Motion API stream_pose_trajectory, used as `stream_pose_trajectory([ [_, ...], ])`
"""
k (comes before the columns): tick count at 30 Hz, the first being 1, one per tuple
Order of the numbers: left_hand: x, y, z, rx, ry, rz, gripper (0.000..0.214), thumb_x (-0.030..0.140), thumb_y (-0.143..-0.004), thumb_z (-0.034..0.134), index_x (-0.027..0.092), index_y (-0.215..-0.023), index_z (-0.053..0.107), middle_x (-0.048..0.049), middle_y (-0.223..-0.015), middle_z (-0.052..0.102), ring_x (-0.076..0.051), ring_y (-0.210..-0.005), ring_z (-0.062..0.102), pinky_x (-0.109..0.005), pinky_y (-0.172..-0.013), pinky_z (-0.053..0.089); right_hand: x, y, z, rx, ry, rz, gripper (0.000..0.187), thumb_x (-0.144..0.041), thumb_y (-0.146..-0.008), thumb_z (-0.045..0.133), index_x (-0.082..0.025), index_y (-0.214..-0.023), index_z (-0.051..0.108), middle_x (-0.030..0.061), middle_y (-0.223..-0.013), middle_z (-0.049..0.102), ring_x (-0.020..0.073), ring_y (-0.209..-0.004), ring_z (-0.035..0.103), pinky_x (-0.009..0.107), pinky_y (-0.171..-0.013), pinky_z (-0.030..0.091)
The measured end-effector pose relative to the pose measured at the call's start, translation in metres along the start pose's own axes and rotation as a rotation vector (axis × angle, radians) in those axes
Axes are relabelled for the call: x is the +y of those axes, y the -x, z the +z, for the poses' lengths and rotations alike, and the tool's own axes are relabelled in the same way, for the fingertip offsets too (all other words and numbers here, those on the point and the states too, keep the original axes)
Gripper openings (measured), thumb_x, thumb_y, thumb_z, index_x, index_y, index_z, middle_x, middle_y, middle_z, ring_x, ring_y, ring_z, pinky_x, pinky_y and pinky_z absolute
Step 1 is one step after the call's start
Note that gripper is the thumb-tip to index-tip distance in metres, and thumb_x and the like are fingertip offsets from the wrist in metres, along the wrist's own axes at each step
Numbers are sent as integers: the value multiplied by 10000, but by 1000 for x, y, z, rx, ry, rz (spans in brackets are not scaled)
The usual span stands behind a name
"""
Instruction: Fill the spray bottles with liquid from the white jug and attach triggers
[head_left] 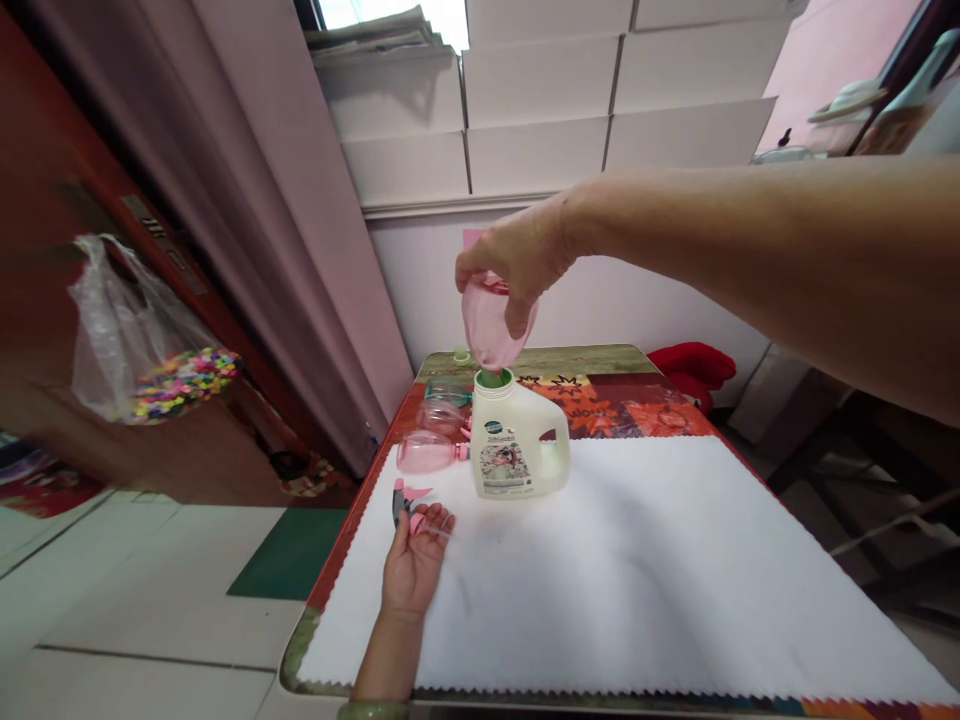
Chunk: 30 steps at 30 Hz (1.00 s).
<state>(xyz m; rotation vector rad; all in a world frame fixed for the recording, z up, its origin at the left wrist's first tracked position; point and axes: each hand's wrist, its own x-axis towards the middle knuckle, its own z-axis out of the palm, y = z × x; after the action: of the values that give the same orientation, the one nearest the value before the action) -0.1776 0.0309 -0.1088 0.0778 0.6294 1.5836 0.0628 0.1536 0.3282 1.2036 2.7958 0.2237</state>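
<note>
My right hand (517,262) grips a small pink translucent bottle (491,325), held upside down with its mouth just over the green neck of a cream detergent jug (517,438). The jug stands upright on a white cloth (637,560). My left hand (415,562) rests on the cloth near its left edge, fingers curled on a pink and grey spray trigger head (406,500). Another pink bottle (426,452) lies on its side just left of the jug, with a further clear one (444,412) behind it.
The table (600,380) has a patterned orange cover and a red left edge. A red cushion (690,368) sits beyond its far right corner. A plastic bag of coloured beads (150,350) hangs on a wooden door at left. A curtain and white wall panels stand behind.
</note>
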Motion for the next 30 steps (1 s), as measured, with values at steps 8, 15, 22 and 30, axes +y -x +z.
stream_pose_trajectory([
  [8,2,2,2,3,-13,-6,390,341,-1026,431,190,-872,757,-122,-966,765,-208,-967,730,-442,-1014,534,2,3,2,40,3,-16,892,-314,-568,929,-275,-1392,590,-2,-1128,681,284,-976,687,351,-849,469],
  [15,2,2,2,-14,-22,-12,360,352,-1017,450,218,-874,752,-102,-962,764,-201,-971,724,-431,-1010,534,3,3,2,49,-33,-15,891,-303,-528,940,-272,-1357,614,-26,-1047,698,258,-968,679,331,-861,470],
  [22,1,-1,-2,-10,-26,-9,321,379,-1003,482,236,-903,752,-92,-964,761,-205,-988,719,-441,-1018,526,5,6,6,57,-56,1,899,-298,-554,936,-251,-1383,594,0,-1182,676,256,-1023,655,327,-889,475],
  [30,0,0,-1,-4,-31,-3,349,365,-1013,457,216,-887,746,-97,-972,761,-203,-983,722,-430,-1017,527,6,9,7,57,1,13,875,-339,-591,916,-271,-1397,581,8,-1198,667,257,-980,677,304,-814,481],
])
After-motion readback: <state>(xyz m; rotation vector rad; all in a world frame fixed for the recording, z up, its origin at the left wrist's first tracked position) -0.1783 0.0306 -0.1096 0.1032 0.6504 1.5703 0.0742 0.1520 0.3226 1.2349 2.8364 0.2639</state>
